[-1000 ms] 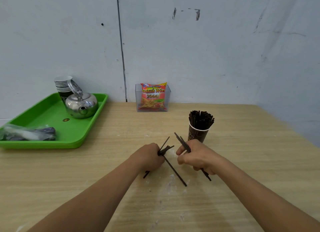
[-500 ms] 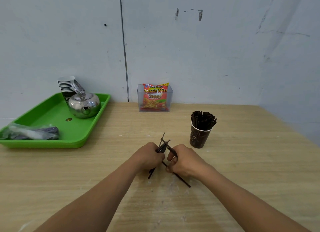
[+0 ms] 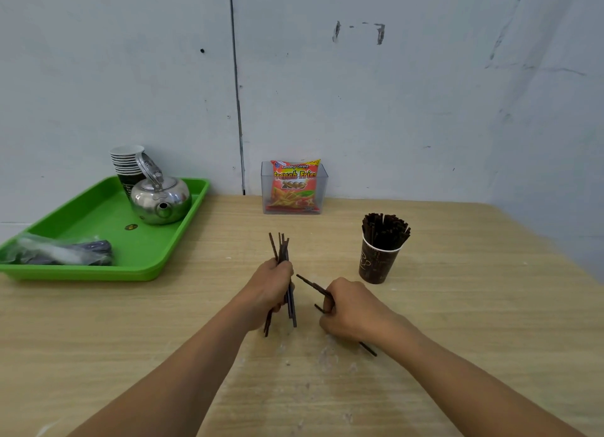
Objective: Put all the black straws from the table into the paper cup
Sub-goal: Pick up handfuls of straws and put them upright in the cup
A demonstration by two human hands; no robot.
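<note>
At the table's left edge a green tray [image 3: 108,214] carries a kettle [image 3: 160,201], stacked cups [image 3: 126,162] and a plastic-wrapped bundle [image 3: 58,252]; it is well apart from the work. Near the table's middle the left hand [image 3: 269,292] is clenched around an upright bundle of black straws [image 3: 281,248]. Just beside it, the right hand [image 3: 351,309] is closed on a few more straws [image 3: 310,284], slanted low over the wood. I judge the gathering nearly done: square the ends first, then lift both bundles. The paper cup [image 3: 377,263], already crowded with straws, stands toward the right edge across bare table, so lower the bundles in steeply.
</note>
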